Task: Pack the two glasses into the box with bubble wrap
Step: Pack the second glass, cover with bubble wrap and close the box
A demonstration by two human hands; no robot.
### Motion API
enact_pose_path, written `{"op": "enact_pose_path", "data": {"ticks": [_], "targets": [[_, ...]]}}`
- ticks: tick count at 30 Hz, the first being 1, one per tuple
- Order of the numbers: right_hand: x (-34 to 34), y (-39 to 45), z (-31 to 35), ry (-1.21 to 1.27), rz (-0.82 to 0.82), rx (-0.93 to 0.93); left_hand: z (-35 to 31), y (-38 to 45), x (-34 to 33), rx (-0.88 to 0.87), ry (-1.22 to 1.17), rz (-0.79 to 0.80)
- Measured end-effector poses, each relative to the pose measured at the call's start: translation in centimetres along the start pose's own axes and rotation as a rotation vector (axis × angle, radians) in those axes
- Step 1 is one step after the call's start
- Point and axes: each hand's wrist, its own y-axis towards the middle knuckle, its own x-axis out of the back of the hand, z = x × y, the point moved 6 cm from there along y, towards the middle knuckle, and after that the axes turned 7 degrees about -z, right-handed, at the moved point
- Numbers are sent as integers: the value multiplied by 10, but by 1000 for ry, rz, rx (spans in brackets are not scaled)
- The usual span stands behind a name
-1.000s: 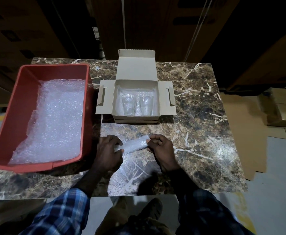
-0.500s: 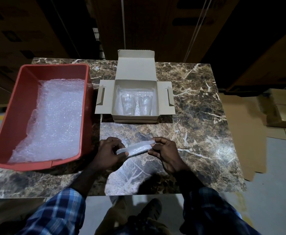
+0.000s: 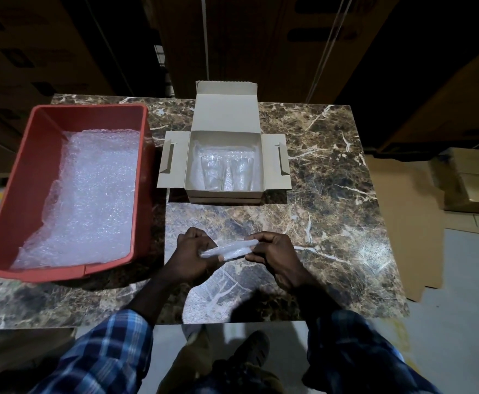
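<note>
An open cardboard box [image 3: 276, 159] stands at the back middle of the marble table, lined with bubble wrap. Two clear glasses lie side by side inside it, the left glass [image 3: 211, 171] and the right glass [image 3: 241, 172]. In front of the box, just above the table, I hold a small folded strip of bubble wrap [image 3: 228, 249]. My left hand [image 3: 191, 258] grips its left end and my right hand [image 3: 275, 258] pinches its right end.
A red plastic tub [image 3: 31, 177] with sheets of bubble wrap [image 3: 90, 194] sits on the table's left side. The marble table [image 3: 332, 223] ends at the right; flattened cardboard [image 3: 403, 223] and boxes lie on the floor beyond. Stacked cartons stand behind.
The strip of bubble wrap has been lifted slightly and its right end tilted up between my hands. My hands have drifted a little toward me. The box and glasses have not moved.
</note>
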Motion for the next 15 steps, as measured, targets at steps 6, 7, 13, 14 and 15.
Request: {"op": "enact_pose_path", "data": {"ticks": [6,7,13,14,15], "targets": [[11,-2,14,-565,-232,343,-4,-4,2,82,-97,-51],[10,-4,18,-657,-253,405,-2,-2,4,68,-83,-79],[4,-5,33,-893,-259,530,4,7,16,19,45,-52],[3,-4,34,-906,-245,523,1,7,19,-29,94,-65],[1,-3,36,-919,-231,515,-3,7,22,-97,153,-99]]}}
